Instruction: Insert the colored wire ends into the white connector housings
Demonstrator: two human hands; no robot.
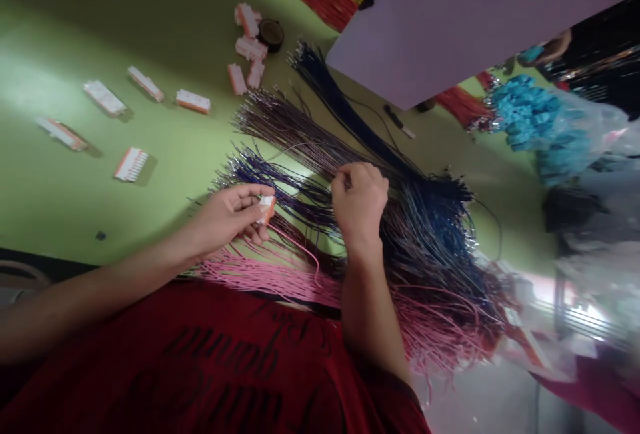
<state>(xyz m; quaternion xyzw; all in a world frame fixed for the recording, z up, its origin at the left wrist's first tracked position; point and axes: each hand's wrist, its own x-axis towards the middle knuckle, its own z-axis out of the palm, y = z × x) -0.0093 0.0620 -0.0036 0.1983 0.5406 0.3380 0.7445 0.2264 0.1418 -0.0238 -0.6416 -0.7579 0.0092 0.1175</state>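
My left hand [237,211] pinches a small white and orange connector housing [267,209] between thumb and fingers. From the housing a pink wire [313,257] curves away to the right. My right hand [360,204] is closed, its fingers curled above the dark wires; what lies inside them is hidden. Beneath and between both hands spread blue wires [295,187] with metal-tipped ends at the left. Brown wires [310,141] lie just beyond them, and a bundle of pink wires [280,277] runs along the near table edge.
Several loose connector housings [193,101] sit on the green table [165,214] at left. More housings are piled beside a roll of black tape [271,35]. A dark blue wire bundle [350,107], a marker-like tool [399,121], a purple panel [425,27] and bagged turquoise pieces [525,114] lie farther right.
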